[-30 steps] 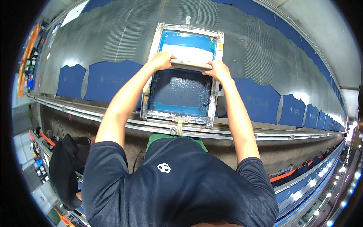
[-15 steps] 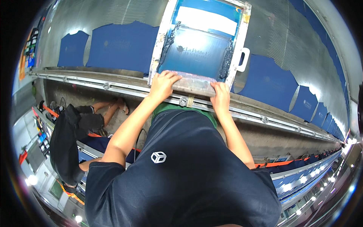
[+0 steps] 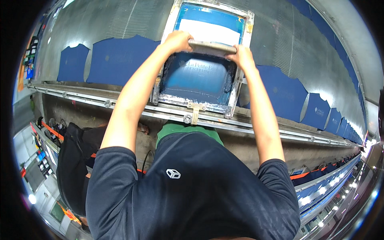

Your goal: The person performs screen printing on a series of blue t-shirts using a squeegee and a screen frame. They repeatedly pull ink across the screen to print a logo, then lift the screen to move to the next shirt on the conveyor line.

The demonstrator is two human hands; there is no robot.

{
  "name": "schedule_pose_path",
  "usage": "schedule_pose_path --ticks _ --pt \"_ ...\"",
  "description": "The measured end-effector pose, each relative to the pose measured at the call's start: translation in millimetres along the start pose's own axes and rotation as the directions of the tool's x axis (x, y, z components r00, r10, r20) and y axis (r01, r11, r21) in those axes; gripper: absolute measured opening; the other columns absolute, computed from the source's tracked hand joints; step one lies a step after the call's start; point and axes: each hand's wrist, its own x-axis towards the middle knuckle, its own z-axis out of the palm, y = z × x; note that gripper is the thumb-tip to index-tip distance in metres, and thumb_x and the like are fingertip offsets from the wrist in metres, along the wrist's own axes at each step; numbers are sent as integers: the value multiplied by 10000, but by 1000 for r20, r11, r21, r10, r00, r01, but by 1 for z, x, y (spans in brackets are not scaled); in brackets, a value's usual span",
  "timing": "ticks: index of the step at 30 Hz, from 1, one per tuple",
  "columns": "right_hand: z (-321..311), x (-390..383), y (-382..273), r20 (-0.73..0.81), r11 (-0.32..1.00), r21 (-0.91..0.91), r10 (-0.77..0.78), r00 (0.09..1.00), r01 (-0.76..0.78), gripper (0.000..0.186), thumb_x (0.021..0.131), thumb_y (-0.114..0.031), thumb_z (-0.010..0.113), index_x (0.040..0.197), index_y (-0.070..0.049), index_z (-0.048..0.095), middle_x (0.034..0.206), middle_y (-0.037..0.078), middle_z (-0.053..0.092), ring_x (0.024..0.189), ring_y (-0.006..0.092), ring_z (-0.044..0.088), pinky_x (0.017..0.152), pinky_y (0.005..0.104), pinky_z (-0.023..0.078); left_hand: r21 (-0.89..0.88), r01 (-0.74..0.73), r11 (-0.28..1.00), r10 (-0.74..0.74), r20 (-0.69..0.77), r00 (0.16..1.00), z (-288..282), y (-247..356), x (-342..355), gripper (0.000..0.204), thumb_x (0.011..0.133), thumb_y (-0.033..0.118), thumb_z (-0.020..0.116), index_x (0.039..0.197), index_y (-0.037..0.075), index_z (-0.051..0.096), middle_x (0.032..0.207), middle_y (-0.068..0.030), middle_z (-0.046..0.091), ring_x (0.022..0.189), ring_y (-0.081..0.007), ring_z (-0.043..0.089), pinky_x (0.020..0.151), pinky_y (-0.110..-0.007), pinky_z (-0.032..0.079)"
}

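A squeegee (image 3: 212, 48) with a long pale handle lies crosswise over the middle of a screen-printing frame (image 3: 247, 34). My left hand (image 3: 179, 41) grips its left end and my right hand (image 3: 243, 56) its right end, fingers wrapped over it. The blue mesh (image 3: 192, 82) on the near side of the squeegee bears a leaf and lettering design. Dark ink lines the mesh's sides and near edge. A white strip (image 3: 210, 30) crosses the frame beyond my hands. The squeegee's blade edge is hidden.
Navy fabric pieces (image 3: 120, 60) lie flat on the long grey table (image 3: 276, 24) on both sides of the frame. A metal rail (image 3: 140, 110) with knobs runs along the table's near edge. Another person (image 3: 74, 168) in dark clothes is bent over at the lower left.
Both hands have moved away from me, taking the squeegee from the frame's near edge to its middle. The other person's legs have shifted, and less of them shows.
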Motion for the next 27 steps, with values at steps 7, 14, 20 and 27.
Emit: schedule_pose_path --ticks 7,14,20,27 --pt "55 -134 -16 -121 976 162 -124 985 143 354 719 -103 904 1006 -30 711 976 181 701 951 386 696 859 470 558 -85 -30 996 26 -51 998 66 13 -116 321 757 232 856 1075 221 814 945 -132 781 929 -329 760 831 -454 605" --pt "-14 -12 1 -84 998 60 -21 996 26 453 756 -269 889 1112 -23 756 1037 212 754 1018 395 730 899 450 577 -36 -10 999 8 -46 999 -14 10 -2 464 769 316 866 1197 161 778 1077 -184 767 1043 -371 727 904 -485 569" --pt "33 -54 7 -190 986 163 8 982 24 363 732 -176 911 1016 -26 739 986 196 747 969 370 731 875 466 572 -1 -62 998 61 -183 981 40 3 -25 352 753 255 856 1099 210 811 959 -150 775 928 -343 751 820 -466 590" --pt "72 -202 -36 -211 964 208 -118 970 163 396 672 76 778 1028 -65 678 1035 116 674 1041 351 650 913 449 538 -41 -83 996 76 -144 987 99 31 -183 374 737 78 796 1093 192 783 1101 -22 760 1053 -245 700 933 -438 518"
